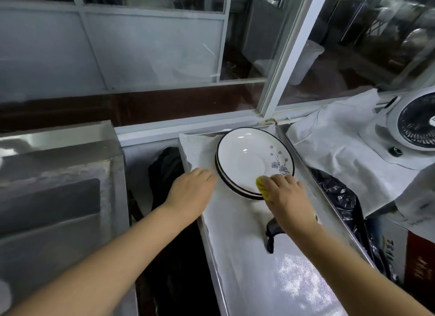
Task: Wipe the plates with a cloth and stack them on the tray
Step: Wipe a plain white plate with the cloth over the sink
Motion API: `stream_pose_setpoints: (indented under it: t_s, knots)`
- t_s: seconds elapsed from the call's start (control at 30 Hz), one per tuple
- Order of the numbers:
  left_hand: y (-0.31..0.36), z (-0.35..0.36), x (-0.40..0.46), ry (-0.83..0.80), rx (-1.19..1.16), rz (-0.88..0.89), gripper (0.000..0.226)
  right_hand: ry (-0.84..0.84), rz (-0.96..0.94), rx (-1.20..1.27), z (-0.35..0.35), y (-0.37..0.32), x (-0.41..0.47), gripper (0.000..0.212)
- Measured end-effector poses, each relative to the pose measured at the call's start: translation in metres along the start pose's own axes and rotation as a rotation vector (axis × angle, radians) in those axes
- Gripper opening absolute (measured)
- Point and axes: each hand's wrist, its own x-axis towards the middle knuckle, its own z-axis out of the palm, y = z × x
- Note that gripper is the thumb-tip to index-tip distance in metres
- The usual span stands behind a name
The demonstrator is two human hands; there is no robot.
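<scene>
Your right hand (286, 193) presses a yellow cloth (263, 187) on the near rim of the stacked white black-rimmed plates (249, 160), fingers curled over it. Your left hand (191, 188) lies flat and empty left of them, on the lined metal tray (235, 233).

right hand (286, 193) hides most of yellow cloth (261, 185).

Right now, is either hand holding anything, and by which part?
The right hand holds the yellow cloth bunched under its fingers, at the near rim of the top plate. The left hand holds nothing; it rests beside the stack.
</scene>
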Motion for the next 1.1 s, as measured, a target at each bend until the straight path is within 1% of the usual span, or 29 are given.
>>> stream_pose_setpoints:
  t_s: [0.07,0.17,0.27,0.33,0.37,0.4,0.43,0.47,0.57,0.63,0.7,0.77,0.83,0.9,1.0,1.1]
  knots:
    - [-0.014,-0.023,-0.039,0.073,-0.075,-0.014,0.03,0.057,-0.012,0.087,-0.02,-0.034,-0.002,0.036]
    - [-0.047,-0.055,-0.107,0.073,-0.097,-0.09,0.026,0.099,-0.069,0.242,-0.044,-0.104,0.0,0.044]
    - [-0.09,-0.085,-0.181,0.024,-0.072,-0.257,0.024,0.15,-0.201,0.345,-0.056,-0.189,-0.001,0.051]
    - [-0.122,-0.098,-0.233,-0.016,-0.083,-0.398,0.024,0.147,-0.26,0.424,-0.057,-0.252,-0.006,0.053]
    - [-0.139,-0.103,-0.26,-0.05,-0.061,-0.48,0.022,0.137,-0.287,0.451,-0.055,-0.285,-0.009,0.054]
    - [-0.156,-0.107,-0.287,-0.122,-0.035,-0.575,0.019,0.12,-0.318,0.474,-0.051,-0.318,-0.013,0.054]
    - [-0.175,-0.107,-0.315,-0.208,-0.037,-0.672,0.017,0.094,-0.352,0.494,-0.045,-0.35,-0.018,0.054]
    - [-0.195,-0.103,-0.344,-0.262,-0.071,-0.769,0.02,0.057,-0.385,0.51,-0.037,-0.381,-0.023,0.053]
    - [-0.244,-0.088,-0.427,-0.299,-0.223,-1.011,0.022,-0.094,-0.425,0.524,-0.011,-0.461,-0.04,0.049]
    - [-0.27,-0.077,-0.475,-0.261,-0.384,-1.205,0.019,-0.182,-0.433,0.502,0.01,-0.502,-0.052,0.047]
    - [-0.296,-0.064,-0.513,-0.218,-0.503,-1.38,0.016,-0.265,-0.418,0.485,0.03,-0.533,-0.061,0.045]
    - [-0.318,-0.049,-0.54,-0.181,-0.585,-1.507,0.015,-0.337,-0.394,0.474,0.048,-0.556,-0.069,0.045]
    - [-0.332,-0.033,-0.557,-0.158,-0.656,-1.603,0.018,-0.38,-0.372,0.465,0.062,-0.574,-0.075,0.045]
    - [-0.341,-0.018,-0.569,-0.147,-0.675,-1.673,0.017,-0.41,-0.356,0.46,0.074,-0.588,-0.08,0.044]
    - [-0.353,0.004,-0.579,-0.134,-0.724,-1.79,0.025,-0.449,-0.35,0.434,0.091,-0.602,-0.084,0.043]
    - [-0.361,0.023,-0.584,-0.038,-0.861,-1.914,0.029,-0.485,-0.341,0.405,0.105,-0.61,-0.086,0.043]
